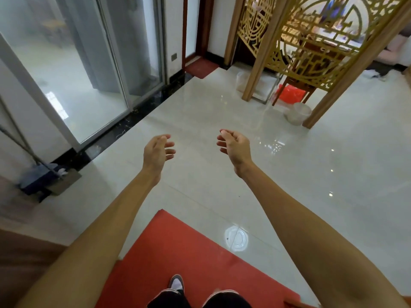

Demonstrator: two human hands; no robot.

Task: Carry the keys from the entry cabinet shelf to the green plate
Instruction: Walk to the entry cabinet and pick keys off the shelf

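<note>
While both hands are held out in front over the floor, the keys do not show anywhere in the view, nor does the green plate. The left hand (158, 152) is relaxed, fingers loosely bent and apart, with nothing in it. The right hand (233, 145) is the same, palm turned inward, fingers softly curled and holding nothing. The two hands are level with each other and well apart, both forearms bare.

Below them lies a glossy white tiled floor (222, 112) that mirrors a round ceiling light (236, 240). A red mat (178, 252) lies at the person's feet, with one grey shoe (176, 283) and dark trouser legs (222, 300) on it. At lower left is a brown wooden surface (22, 263); what it belongs to cannot be told.

To the left, frosted sliding glass doors (89, 74) run along a black marble strip (138, 114) set in the floor. A mop head with a dustpan (44, 176) rests near the foot of that wall. Farther off, a second red mat (201, 67) lies in a dark-framed doorway.

On the right stands a gold lattice screen (311, 41) in a pale wooden frame (262, 52). At its base sit a clear plastic container (242, 81), a red bag (291, 93) and a white bucket (299, 113), the bucket just beside a frame post.
</note>
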